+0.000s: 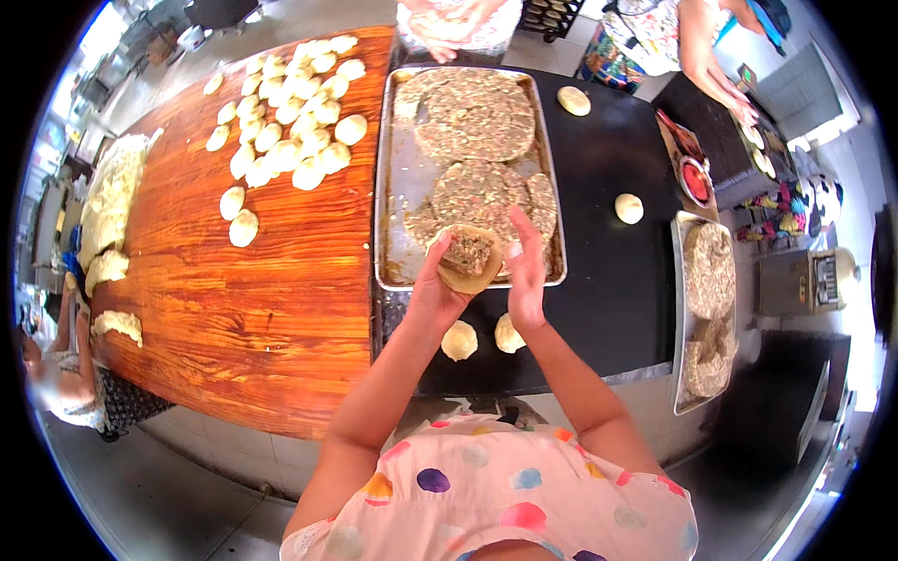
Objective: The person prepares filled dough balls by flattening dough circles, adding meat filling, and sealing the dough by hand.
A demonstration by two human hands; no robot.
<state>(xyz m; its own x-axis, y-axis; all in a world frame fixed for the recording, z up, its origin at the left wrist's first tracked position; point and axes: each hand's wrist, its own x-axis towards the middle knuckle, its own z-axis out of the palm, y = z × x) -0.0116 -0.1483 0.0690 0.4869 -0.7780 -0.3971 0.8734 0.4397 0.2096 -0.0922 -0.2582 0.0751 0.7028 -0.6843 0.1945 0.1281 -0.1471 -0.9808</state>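
Note:
My left hand (436, 294) holds a round dough wrapper (468, 280) in its palm and fingers, with a lump of chopped meat filling (467, 250) on top. Beside it, my right hand (527, 285) is raised with fingers stretched out, nothing visible in it. Both hands are over the near edge of a metal tray (398, 178), where two large mounds of minced filling (475, 114) lie. Close below my wrists, two pale dough pieces (459, 341) rest on the black worktop (599, 309).
Left of the tray, a wooden table (281, 327) bears many dough balls (299, 112) and a long dough mass (112, 196). A second filling tray (680, 327) stands at the right, near a red bowl (695, 179). Other people work at the far side and far left.

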